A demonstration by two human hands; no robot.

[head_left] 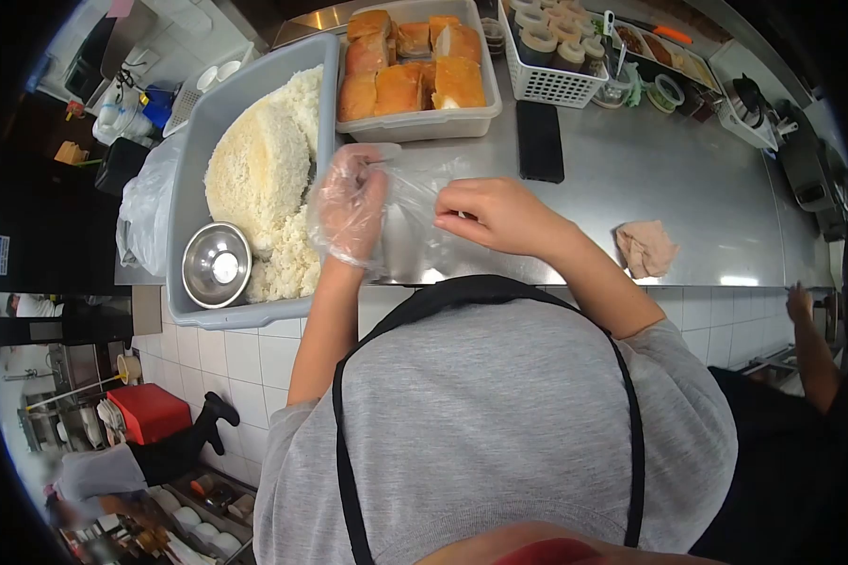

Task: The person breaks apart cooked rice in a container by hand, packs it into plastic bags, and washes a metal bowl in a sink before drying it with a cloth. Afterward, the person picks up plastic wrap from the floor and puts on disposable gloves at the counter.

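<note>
My left hand (350,205) wears a clear plastic glove, its fingers curled, beside the grey tub's right wall. Thin clear plastic (413,202) stretches from it to my bare right hand (488,215), whose fingers pinch its far end. Whether this plastic is a second glove or part of the worn one is hard to tell. The grey tub (245,319) holds a mound of white rice (259,165) and a metal bowl (218,265). Behind my hands, a plastic container (419,126) is filled with golden-brown blocks (400,89).
A black phone (540,141) and a crumpled pink cloth (645,249) lie on the steel counter (697,188). Bottles stand in a white basket (556,87) at the back. A co-worker's arm (810,348) shows at right; another person (104,476) is at lower left.
</note>
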